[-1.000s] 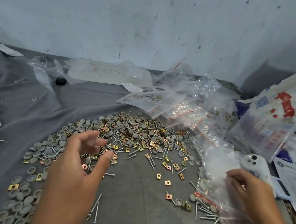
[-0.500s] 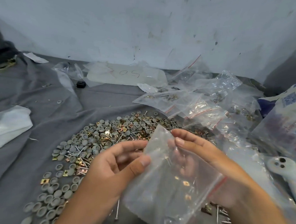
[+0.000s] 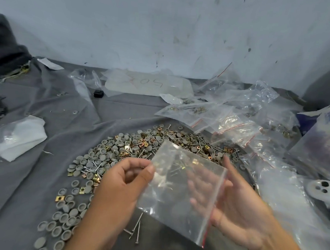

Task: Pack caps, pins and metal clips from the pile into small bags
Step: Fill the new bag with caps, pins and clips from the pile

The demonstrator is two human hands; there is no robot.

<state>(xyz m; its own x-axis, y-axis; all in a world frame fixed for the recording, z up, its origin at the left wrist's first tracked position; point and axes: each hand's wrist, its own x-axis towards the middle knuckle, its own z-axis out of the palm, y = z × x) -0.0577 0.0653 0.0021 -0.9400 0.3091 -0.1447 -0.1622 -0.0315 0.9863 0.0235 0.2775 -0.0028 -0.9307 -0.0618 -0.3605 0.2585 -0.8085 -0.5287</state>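
Note:
A pile of grey caps, thin metal pins and gold-coloured metal clips lies spread over a grey cloth. Above its near edge I hold a small clear zip bag with a red seal strip on its right edge. My left hand pinches the bag's left edge between thumb and fingers. My right hand lies behind and under the bag, fingers spread and showing through the plastic. The bag looks empty. A few loose pins lie below it.
Filled and empty clear bags are heaped at the back right. A white controller-like device lies at the right, on plastic. A folded white bag sits at the left. A larger printed bag stands far right. A wall closes the back.
My right hand picked a clear bag from the right heap and brought it over the pile. My left hand left the pile and took the bag's left edge. The bag has turned flatter.

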